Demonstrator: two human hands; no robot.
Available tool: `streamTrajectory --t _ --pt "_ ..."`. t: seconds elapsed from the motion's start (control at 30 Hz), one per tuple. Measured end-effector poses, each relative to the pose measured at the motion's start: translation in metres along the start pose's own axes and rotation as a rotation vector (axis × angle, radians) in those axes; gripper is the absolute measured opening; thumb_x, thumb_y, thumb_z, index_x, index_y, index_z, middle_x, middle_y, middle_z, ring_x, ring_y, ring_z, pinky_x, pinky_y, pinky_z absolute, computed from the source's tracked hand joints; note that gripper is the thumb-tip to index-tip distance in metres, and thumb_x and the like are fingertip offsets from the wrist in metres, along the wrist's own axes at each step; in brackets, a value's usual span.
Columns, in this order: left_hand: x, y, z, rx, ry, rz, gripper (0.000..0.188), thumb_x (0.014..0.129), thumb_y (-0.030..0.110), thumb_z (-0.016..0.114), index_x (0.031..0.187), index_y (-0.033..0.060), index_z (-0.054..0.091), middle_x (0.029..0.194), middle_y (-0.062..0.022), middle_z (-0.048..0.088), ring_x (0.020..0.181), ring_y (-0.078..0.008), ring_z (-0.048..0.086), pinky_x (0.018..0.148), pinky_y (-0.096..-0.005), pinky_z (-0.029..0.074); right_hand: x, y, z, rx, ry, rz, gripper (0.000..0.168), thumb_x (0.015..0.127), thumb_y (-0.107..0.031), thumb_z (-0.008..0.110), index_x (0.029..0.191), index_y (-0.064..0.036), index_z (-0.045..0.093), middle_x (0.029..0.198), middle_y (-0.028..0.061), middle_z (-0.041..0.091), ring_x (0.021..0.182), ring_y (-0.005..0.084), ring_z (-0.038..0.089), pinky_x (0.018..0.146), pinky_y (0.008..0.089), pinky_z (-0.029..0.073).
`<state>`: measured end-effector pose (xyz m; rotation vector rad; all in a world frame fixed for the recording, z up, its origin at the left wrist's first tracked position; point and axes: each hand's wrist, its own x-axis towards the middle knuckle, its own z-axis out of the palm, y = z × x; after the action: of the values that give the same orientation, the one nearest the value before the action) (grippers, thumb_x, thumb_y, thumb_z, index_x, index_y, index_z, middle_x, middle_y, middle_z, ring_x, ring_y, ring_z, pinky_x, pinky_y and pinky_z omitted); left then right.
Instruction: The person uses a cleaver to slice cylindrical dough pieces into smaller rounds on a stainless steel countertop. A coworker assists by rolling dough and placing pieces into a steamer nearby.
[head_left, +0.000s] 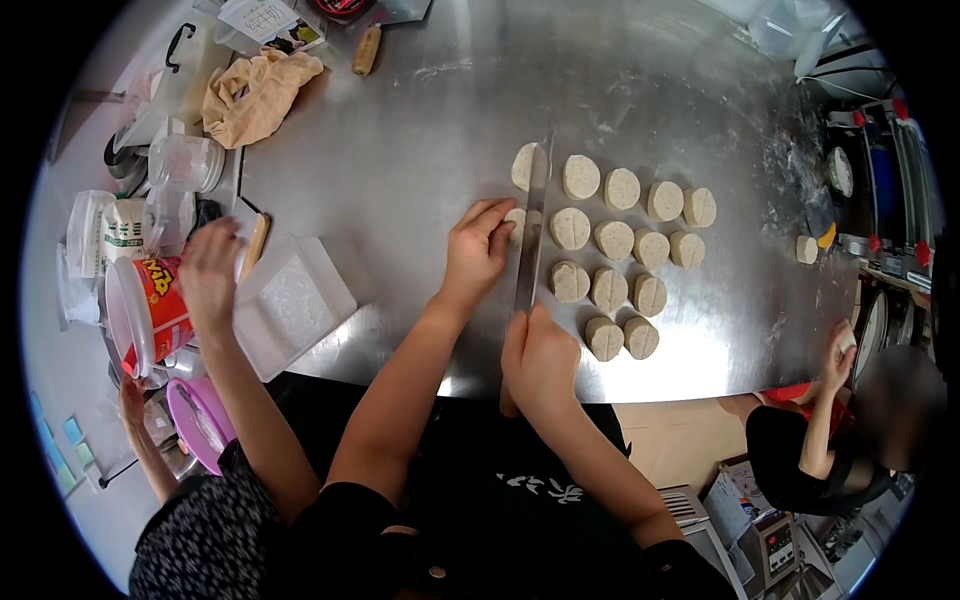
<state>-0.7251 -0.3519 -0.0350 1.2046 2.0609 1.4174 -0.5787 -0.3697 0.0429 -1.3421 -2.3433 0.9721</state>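
Observation:
My right hand (546, 351) grips a long knife (531, 240), whose narrow blade points away from me over the steel table. Beneath or beside the blade lies a round dough piece (515, 225); its right part is hidden by the blade. The thumb and fingertips of my left hand (478, 244) hold that piece at its left side. Farther up the blade, another dough piece (523, 166) is partly covered. To the right of the knife stand several short dough cylinders (570, 229) in rough rows. Some, such as the near dough cylinder (641, 337), have a line across the top.
A co-worker's hand (210, 274) reaches past a white plastic bin (289, 307) and a red tub (161, 311) on my left. Beyond are a cloth (259, 97) and a wooden handle (367, 51). Another person (810, 450) is at right, near a lone dough piece (807, 249).

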Motion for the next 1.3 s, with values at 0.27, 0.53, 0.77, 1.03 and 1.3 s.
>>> streamTrajectory --t 0.27,0.53,0.77,1.03,1.3 --pt "-0.001 0.002 0.001 0.015 -0.008 0.001 0.024 0.085 -0.005 0.061 0.108 -0.0014 0.067 0.105 -0.0136 0.066 0.086 -0.0294 0.066 0.075 -0.034 0.054 0.032 0.003 -0.005 -0.031 0.029 -0.092 0.023 0.088 -0.012 0.055 0.1 0.007 0.061 0.061 0.0173 0.062 0.048 0.0328 0.062 0.044 0.0431 0.048" --pt "-0.001 0.004 0.002 0.043 0.001 -0.008 0.025 0.085 -0.006 0.06 0.109 -0.0017 0.067 0.105 -0.0132 0.067 0.085 -0.0264 0.067 0.074 -0.0321 0.053 -0.028 0.021 -0.002 0.034 -0.01 -0.045 0.022 0.087 -0.008 0.057 0.102 0.008 0.061 0.057 0.0135 0.059 0.044 0.0306 0.059 0.043 0.0414 0.046" --pt "0.002 0.005 -0.005 0.027 0.014 0.015 0.025 0.085 -0.006 0.059 0.109 -0.0029 0.066 0.105 -0.014 0.066 0.086 -0.0298 0.066 0.075 -0.0343 0.053 -0.015 0.031 -0.034 0.216 0.114 -0.082 0.012 0.087 -0.002 0.057 0.096 0.007 0.059 0.05 0.0128 0.051 0.039 0.0298 0.053 0.038 0.0405 0.039" --pt "0.018 0.023 0.004 0.099 0.092 0.08 0.022 0.084 -0.003 0.063 0.106 -0.0004 0.067 0.101 -0.0132 0.066 0.081 -0.0287 0.064 0.072 -0.0346 0.053 0.061 0.044 -0.065 0.184 0.142 -0.082 0.012 0.089 -0.005 0.054 0.079 0.002 0.056 0.056 0.0207 0.054 0.05 0.0387 0.056 0.049 0.0462 0.043" --pt "0.048 0.041 0.034 0.157 -0.049 0.213 0.035 0.074 -0.011 0.064 0.108 -0.0036 0.064 0.103 -0.0174 0.065 0.082 -0.034 0.066 0.07 -0.0388 0.054 0.108 0.04 -0.063 0.067 0.036 0.008 0.025 0.09 -0.016 0.05 0.074 0.003 0.057 0.06 0.0235 0.058 0.059 0.0432 0.059 0.059 0.0518 0.045"
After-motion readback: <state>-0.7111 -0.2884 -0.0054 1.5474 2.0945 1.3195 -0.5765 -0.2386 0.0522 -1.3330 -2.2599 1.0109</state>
